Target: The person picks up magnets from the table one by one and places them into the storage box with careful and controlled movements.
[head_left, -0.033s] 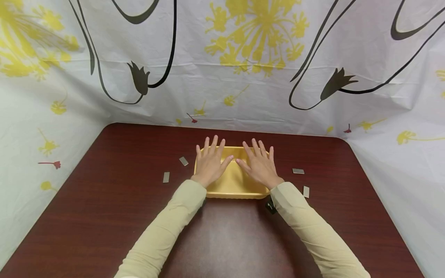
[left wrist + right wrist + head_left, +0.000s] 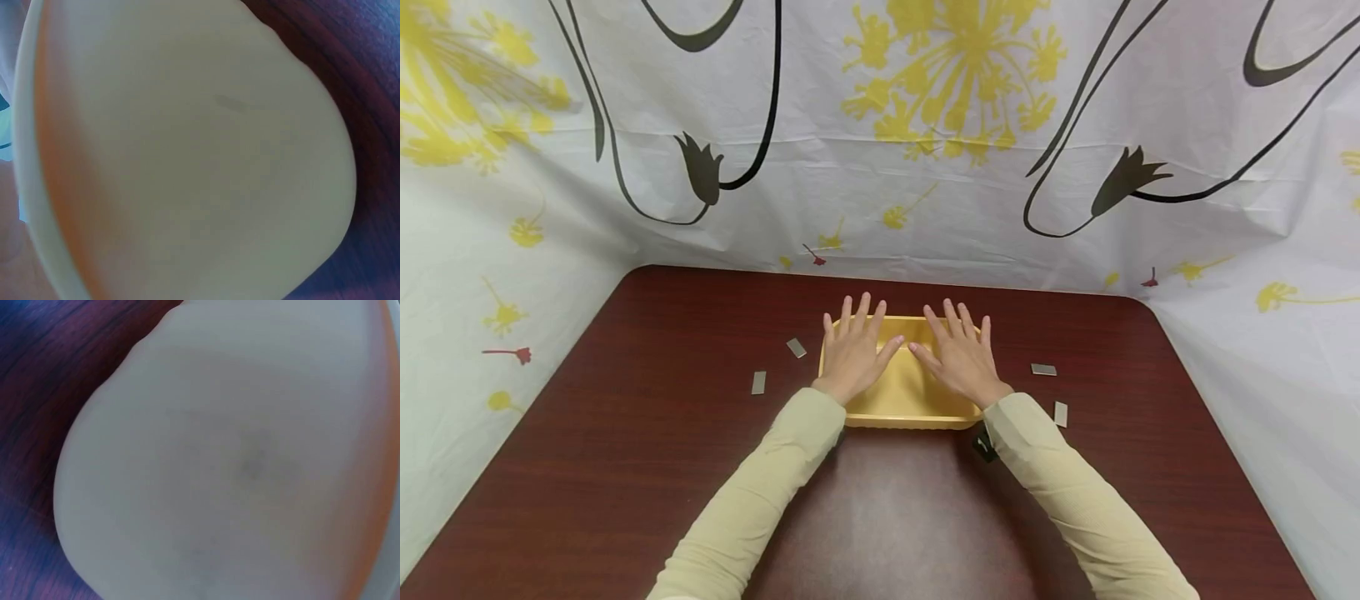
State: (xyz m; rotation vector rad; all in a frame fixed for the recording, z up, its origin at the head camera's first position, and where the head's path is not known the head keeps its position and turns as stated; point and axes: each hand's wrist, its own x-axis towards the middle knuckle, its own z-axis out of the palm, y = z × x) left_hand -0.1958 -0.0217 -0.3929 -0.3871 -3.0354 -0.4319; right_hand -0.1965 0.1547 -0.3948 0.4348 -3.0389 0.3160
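A shallow yellow plastic tray (image 2: 910,422) sits on the table towards its far side. Over its left part my left hand (image 2: 852,358) is held palm down, fingers straight and spread. My right hand (image 2: 961,358) mirrors it over the right part, also with fingers spread. The two thumbs point towards each other, a small gap apart. Neither hand grips anything. In the left wrist view the pale outer wall of the tray (image 2: 200,150) fills most of the picture, and the right wrist view likewise shows the tray wall (image 2: 187,456) up close.
Small flat grey rectangular pieces lie on the dark red-brown table (image 2: 587,417): two left of the tray (image 2: 797,347) (image 2: 758,382), two to its right (image 2: 1043,369) (image 2: 1060,414). A white patterned curtain (image 2: 850,208) hangs along the back and sides.
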